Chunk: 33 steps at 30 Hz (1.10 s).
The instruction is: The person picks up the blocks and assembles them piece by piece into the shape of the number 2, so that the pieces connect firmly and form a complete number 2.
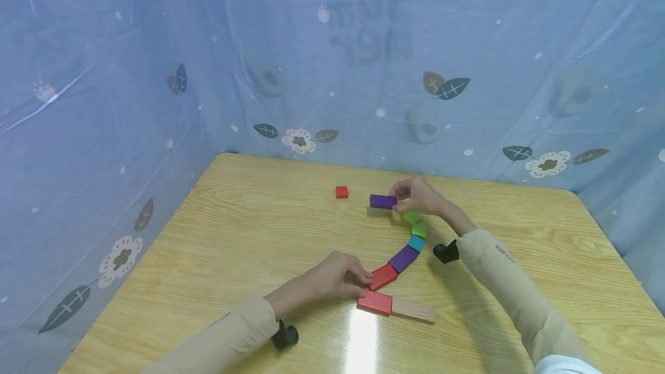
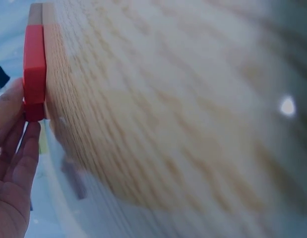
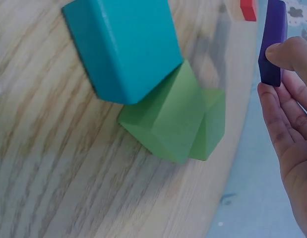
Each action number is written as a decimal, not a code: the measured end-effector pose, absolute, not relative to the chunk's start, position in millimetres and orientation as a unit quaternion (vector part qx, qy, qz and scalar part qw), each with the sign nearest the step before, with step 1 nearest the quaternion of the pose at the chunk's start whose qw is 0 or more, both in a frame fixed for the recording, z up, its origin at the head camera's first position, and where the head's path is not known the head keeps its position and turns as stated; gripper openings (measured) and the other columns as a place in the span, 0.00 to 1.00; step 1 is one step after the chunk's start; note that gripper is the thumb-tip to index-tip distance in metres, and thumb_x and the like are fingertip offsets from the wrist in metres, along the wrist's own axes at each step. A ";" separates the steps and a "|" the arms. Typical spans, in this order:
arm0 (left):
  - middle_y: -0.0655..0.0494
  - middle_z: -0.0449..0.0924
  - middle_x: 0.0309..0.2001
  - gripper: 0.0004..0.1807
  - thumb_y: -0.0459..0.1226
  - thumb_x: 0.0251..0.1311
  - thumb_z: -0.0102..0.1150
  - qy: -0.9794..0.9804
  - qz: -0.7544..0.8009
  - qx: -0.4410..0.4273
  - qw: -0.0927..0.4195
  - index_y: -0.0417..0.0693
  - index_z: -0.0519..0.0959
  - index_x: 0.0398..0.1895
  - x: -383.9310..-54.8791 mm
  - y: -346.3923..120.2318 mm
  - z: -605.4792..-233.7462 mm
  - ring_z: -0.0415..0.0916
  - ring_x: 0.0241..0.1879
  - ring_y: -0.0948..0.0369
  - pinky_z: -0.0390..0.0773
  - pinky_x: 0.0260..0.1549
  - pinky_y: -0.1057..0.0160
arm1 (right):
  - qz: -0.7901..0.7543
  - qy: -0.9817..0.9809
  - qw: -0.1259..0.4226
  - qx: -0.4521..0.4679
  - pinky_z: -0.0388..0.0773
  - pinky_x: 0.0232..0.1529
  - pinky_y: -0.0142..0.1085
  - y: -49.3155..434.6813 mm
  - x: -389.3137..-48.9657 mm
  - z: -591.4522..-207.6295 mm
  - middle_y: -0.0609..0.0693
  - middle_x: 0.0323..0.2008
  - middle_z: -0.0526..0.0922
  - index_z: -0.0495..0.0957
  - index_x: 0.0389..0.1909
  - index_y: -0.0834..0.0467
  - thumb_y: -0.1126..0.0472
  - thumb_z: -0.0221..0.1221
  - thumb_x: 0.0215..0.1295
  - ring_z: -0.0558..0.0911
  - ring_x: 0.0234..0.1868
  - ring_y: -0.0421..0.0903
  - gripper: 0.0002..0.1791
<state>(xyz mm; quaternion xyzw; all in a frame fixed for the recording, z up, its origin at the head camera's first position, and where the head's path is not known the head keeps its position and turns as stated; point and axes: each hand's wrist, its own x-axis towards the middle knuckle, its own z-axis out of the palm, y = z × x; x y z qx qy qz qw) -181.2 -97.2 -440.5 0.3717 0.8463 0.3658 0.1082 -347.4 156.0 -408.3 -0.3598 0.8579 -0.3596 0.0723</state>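
My right hand [image 1: 422, 196] pinches a purple rectangular block [image 1: 383, 201] by one end, between thumb and fingers, at the far side of the table. Close below it, two green blocks [image 3: 165, 119] curve into a blue block [image 3: 126, 47]. The line carries on through a second purple block [image 1: 403, 259] to a red block [image 1: 383, 277]. My left hand [image 1: 337, 276] is at that red end, with fingertips at this block and the thumb at another red block [image 1: 374, 302]. A plain wooden block [image 1: 413, 310] adjoins the latter.
A small red block [image 1: 341, 192] lies alone at the back, left of the held purple one. The wooden table [image 1: 249, 218] meets a blue patterned curtain [image 1: 363, 74] behind and at the left. Dark wrist-worn devices [image 1: 447, 251] stick out from the sleeves.
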 end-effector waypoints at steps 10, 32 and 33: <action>0.57 0.85 0.41 0.13 0.34 0.51 0.71 0.845 0.371 0.370 0.108 0.43 0.85 0.41 -180.6 -96.2 -442.4 0.79 0.44 0.70 0.72 0.52 0.73 | -0.318 0.881 0.104 -0.334 0.81 0.45 0.42 159.0 -345.3 -413.2 0.59 0.37 0.84 0.79 0.40 0.70 0.71 0.66 0.52 0.83 0.42 0.57 0.14; 0.61 0.84 0.42 0.13 0.35 0.52 0.70 0.852 0.364 0.355 0.119 0.46 0.85 0.43 -182.3 -96.6 -443.0 0.77 0.45 0.72 0.71 0.53 0.74 | -0.298 0.881 0.122 -0.346 0.78 0.49 0.51 171.4 -349.8 -418.7 0.55 0.38 0.85 0.82 0.40 0.65 0.68 0.68 0.53 0.82 0.45 0.57 0.12; 0.61 0.84 0.42 0.13 0.36 0.52 0.70 0.852 0.364 0.356 0.119 0.46 0.85 0.43 -182.7 -96.7 -443.3 0.77 0.45 0.72 0.71 0.53 0.74 | -0.298 0.881 0.125 -0.346 0.78 0.50 0.51 171.7 -349.9 -418.3 0.55 0.38 0.85 0.82 0.40 0.65 0.68 0.68 0.53 0.82 0.46 0.58 0.12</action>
